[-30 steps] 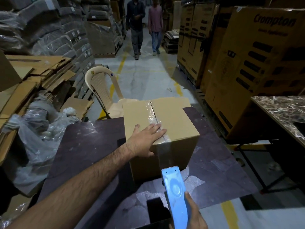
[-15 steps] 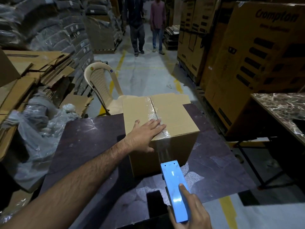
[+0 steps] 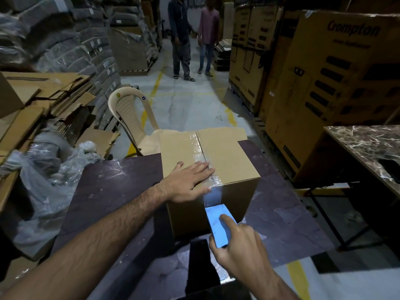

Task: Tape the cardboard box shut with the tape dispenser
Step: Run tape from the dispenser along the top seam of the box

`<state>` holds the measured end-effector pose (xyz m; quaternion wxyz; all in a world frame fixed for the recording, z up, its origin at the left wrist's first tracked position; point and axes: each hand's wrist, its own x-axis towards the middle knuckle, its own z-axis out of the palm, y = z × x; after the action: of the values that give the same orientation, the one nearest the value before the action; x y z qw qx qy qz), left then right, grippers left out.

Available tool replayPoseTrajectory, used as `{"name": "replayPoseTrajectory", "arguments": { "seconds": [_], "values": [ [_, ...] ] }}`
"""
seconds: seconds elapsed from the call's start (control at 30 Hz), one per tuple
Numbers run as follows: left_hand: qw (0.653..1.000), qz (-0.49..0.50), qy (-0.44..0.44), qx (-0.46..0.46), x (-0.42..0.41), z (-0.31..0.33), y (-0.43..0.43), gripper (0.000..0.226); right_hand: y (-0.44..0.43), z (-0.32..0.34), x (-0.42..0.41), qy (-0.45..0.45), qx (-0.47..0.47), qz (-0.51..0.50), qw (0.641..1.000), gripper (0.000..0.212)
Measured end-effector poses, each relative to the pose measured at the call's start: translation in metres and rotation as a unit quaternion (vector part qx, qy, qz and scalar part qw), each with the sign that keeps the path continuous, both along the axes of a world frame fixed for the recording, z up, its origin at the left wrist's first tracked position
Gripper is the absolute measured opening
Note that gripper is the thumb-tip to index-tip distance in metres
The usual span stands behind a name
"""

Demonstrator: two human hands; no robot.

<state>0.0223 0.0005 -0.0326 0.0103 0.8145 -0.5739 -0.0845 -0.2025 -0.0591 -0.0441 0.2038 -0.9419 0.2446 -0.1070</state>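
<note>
cardboard box (image 3: 229, 161): sits on the dark table (image 3: 112, 187), flaps closed, near face turned toward the camera.
clear tape (image 3: 200, 152): runs along the box's top seam from far edge to near edge, then down over the near face of the box.
left hand (image 3: 188, 182): lies flat on the near part of the box's top, palm down, nothing gripped.
left fingers (image 3: 203, 169): spread and straight, tips resting on the tape at the box's seam, thumb over the box's near top edge.
tape dispenser (image 3: 217, 226): blue, in front of the box's near face, toothed end pointing up at the tape strip, just below the box's top edge.
right hand (image 3: 240, 250): wrapped around the dispenser's lower end, in front of the box and lower than its top.
right fingers (image 3: 227, 220): index finger laid along the dispenser's blue face, the rest curled behind it.
plastic chair (image 3: 134, 118): just behind the box, at its far left corner.
two people (image 3: 192, 37): stand well beyond the box, in the aisle.
</note>
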Motion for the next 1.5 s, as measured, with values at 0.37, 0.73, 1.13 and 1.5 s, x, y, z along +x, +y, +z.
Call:
{"name": "replayPoseTrajectory", "arguments": {
  "seconds": [0.37, 0.73, 1.13, 1.5],
  "values": [
    [0.998, 0.033, 0.024, -0.044, -0.004, 0.001, 0.000, 0.053, -0.012, 0.030, 0.038, 0.030, 0.007, -0.029, 0.999, 0.043],
    [0.996, 0.050, 0.040, -0.067, -0.006, 0.002, 0.000, 0.054, -0.030, 0.046, 0.065, 0.067, 0.051, -0.028, 0.996, 0.047],
    [0.995, 0.053, 0.052, -0.069, -0.008, 0.003, 0.000, 0.054, -0.048, 0.062, 0.079, 0.099, 0.112, -0.002, 0.989, 0.035],
    [0.996, 0.051, 0.017, -0.073, -0.002, 0.000, 0.000, 0.062, -0.045, 0.001, 0.036, 0.073, 0.185, -0.044, 0.979, 0.034]
  ]
}}
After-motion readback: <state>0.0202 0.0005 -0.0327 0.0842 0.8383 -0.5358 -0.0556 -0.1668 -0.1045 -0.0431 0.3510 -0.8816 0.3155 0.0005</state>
